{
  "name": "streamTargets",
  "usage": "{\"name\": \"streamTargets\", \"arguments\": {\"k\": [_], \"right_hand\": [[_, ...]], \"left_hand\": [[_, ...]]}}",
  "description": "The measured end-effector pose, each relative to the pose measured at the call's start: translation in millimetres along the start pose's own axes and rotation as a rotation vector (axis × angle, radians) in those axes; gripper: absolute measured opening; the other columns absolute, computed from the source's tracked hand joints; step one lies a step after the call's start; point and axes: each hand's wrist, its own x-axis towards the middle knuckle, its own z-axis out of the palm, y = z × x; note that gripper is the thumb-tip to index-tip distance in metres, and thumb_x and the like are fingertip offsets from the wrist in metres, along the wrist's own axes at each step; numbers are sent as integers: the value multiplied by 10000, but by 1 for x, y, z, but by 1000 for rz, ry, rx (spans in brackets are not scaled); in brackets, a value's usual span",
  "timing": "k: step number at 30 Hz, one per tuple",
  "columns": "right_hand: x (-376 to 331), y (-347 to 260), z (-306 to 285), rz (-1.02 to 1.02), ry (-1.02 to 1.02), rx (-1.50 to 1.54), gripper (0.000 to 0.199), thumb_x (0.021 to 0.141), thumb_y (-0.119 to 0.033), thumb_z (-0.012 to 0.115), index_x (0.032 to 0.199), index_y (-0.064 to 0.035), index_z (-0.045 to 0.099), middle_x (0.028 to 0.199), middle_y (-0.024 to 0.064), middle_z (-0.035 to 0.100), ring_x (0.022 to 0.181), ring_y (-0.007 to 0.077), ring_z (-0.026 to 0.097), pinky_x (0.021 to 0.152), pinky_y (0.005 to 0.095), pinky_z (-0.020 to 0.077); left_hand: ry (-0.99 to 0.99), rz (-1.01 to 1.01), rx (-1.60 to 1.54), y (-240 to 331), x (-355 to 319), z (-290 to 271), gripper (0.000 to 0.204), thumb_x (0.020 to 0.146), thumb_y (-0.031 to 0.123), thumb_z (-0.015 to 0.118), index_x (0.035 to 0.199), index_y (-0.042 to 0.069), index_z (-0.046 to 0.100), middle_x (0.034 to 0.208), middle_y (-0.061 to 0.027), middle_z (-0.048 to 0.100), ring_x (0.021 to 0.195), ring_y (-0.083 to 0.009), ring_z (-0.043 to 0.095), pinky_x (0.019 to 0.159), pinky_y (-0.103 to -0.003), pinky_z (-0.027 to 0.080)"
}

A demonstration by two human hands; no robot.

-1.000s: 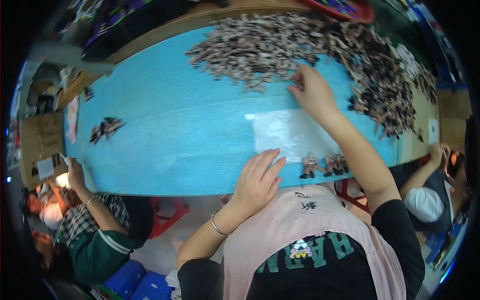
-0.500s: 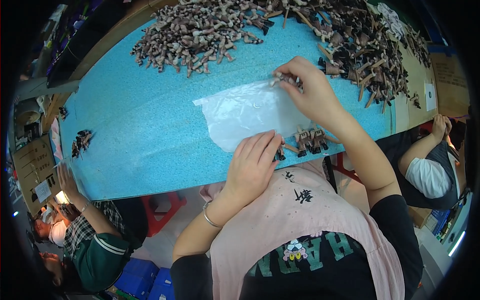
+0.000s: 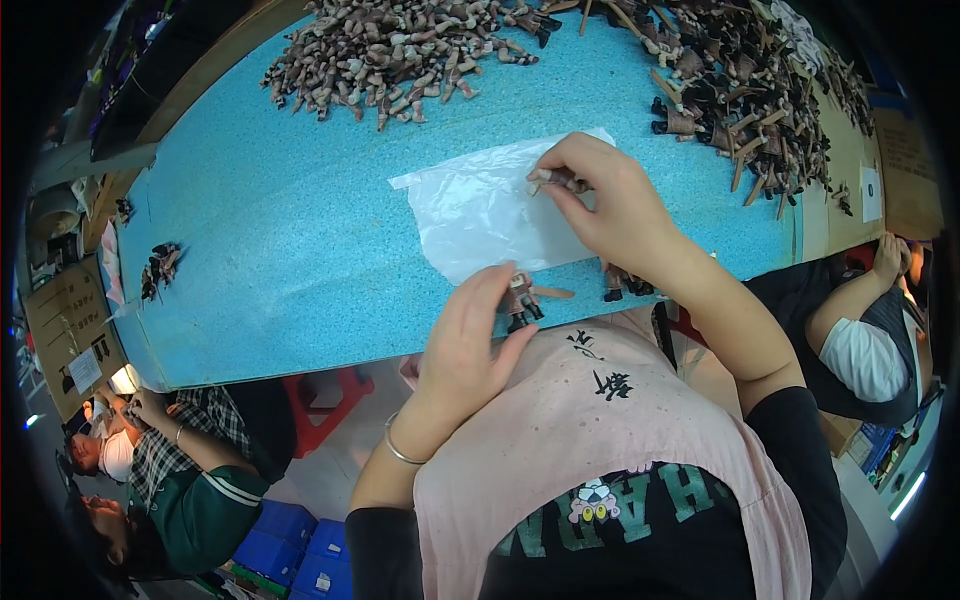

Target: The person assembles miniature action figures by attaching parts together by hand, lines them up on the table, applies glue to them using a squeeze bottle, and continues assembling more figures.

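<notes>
My left hand [image 3: 462, 330] is at the table's near edge, its thumb and fingers closing round a small toy figure [image 3: 520, 300] with dark legs and a flat wooden stick at its side. Above the translucent white plastic sheet [image 3: 460, 220], my right hand [image 3: 610, 200] pinches a small pale-and-brown figure piece [image 3: 560, 180]. Its exact shape is partly hidden by the fingers. Below the right wrist lie more toy figures [image 3: 625, 285], partly covered by that hand.
A heap of pale-and-brown pieces [image 3: 380, 65] lies at the far side of the blue tabletop [image 3: 270, 230]. Dark figures with sticks [image 3: 745, 110] are piled at far right. A small cluster [image 3: 160, 270] sits at left. Co-workers sit on both sides.
My left hand has shifted left with the toy figure, which shows more now, and its thumb has spread from the fingers. My right hand has moved slightly left and nearer, still pinching its piece.
</notes>
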Motion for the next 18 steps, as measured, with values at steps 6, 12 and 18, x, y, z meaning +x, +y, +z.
{"name": "streamTargets", "arguments": {"k": [6,12,18], "right_hand": [[-18,-28,6,453,-143,576,181,930,-69,544,1077,4,620,914,34,601,791,89,524,698,236,446],[-40,-45,19,406,-313,722,222,920,-41,537,1117,9,626,1007,77,608,880,137,582,789,275,475],[-47,-50,24,167,-322,528,268,819,12,632,1085,-17,644,1038,113,593,910,213,604,791,302,489]], "left_hand": [[29,-188,-106,-11,-11,-18,739,706,145,808,1323,-24,437,1167,-182,584,1016,-298,595,857,-365,493],[58,-208,-155,-11,-5,-18,778,682,187,837,1323,-8,441,1110,-162,615,958,-260,633,826,-348,519],[58,-183,-138,-15,-6,-18,772,663,208,850,1295,-2,460,1105,-156,617,946,-260,645,817,-352,531]]}}
